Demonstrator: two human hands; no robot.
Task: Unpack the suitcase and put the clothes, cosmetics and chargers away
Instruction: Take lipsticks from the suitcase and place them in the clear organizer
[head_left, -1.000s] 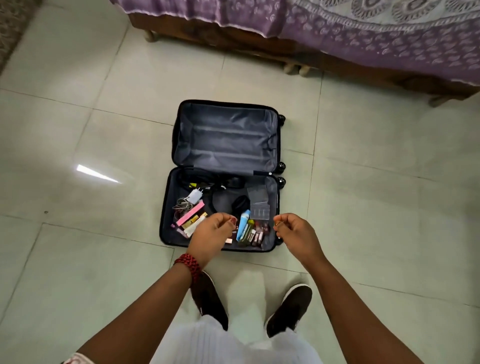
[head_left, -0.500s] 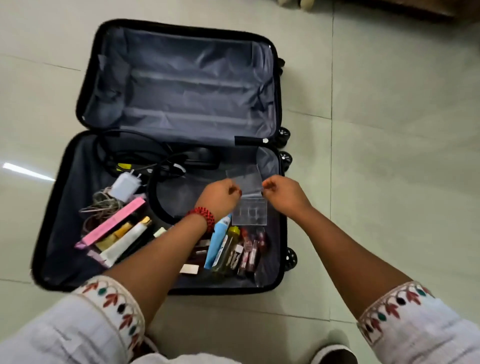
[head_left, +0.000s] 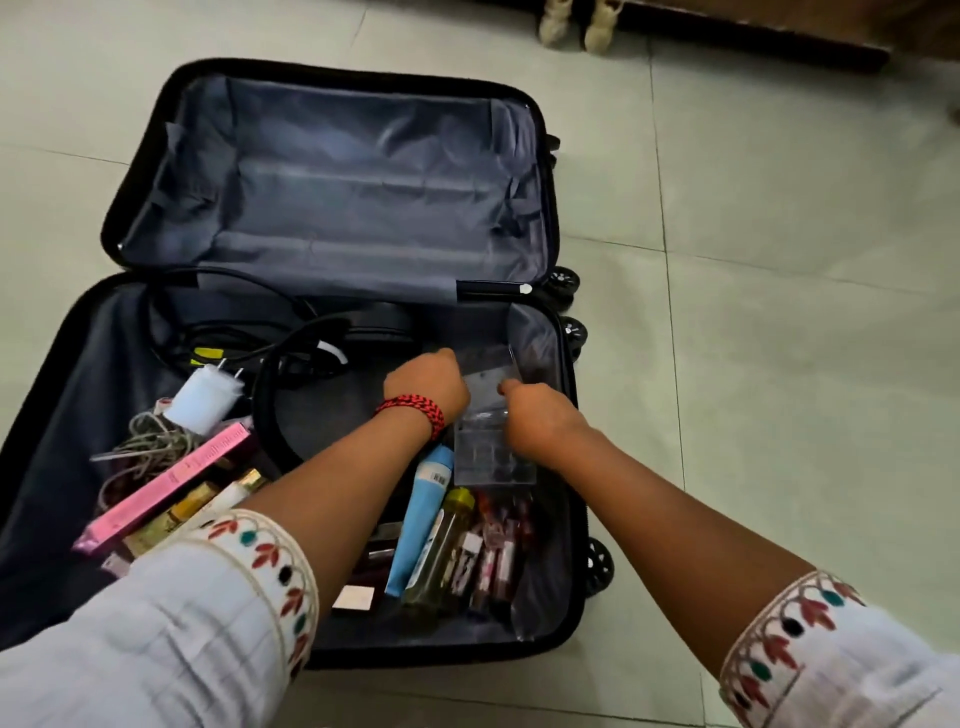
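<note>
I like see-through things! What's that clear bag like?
The clear bag is thin, shiny, crinkled plastic with small squarish shapes showing through its lower part. It lies in the near half of the suitcase, right side, beyond the blue tube and bottles. The left hand and right hand hold its upper part.

suitcase (head_left: 332, 187) open on floor (head_left: 779, 312) | cables (head_left: 234, 343) along its hinge edge | charger (head_left: 202, 400) at left | bottles (head_left: 441, 545) in near-right corner | pouch (head_left: 493, 457) behind them, between my left hand (head_left: 428, 384) and right hand (head_left: 540, 418)
</note>
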